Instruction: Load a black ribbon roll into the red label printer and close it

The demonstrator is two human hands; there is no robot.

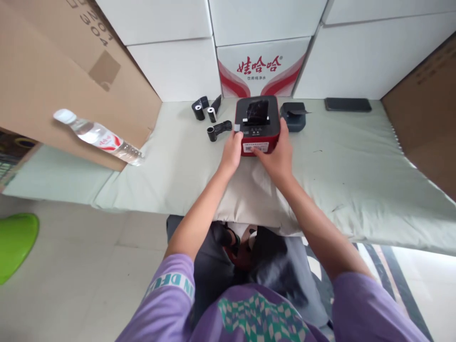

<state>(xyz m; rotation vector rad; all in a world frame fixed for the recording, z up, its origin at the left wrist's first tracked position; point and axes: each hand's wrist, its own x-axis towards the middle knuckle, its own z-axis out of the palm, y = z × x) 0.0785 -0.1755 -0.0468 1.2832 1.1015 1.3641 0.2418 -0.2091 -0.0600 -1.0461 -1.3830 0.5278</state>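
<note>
Left hand [232,151] + right hand [280,154] both clamped on one boxy red-and-black device [257,131], three little black rolls [198,112] sitting nearby.

Seemingly a storeroom (exact kind unclear): stacked white cartons [265,21] at twelve o'clock, cardboard box [73,61] at ten.

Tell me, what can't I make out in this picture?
All in the head view:
Left hand: most of its fingers, hidden by the red-and-black device.
Underside of that device: hidden by its own body.
White label: fine print too small to read, partly covered by the thumb of the right hand.
Green object: full shape, cut off by the left edge.
</note>
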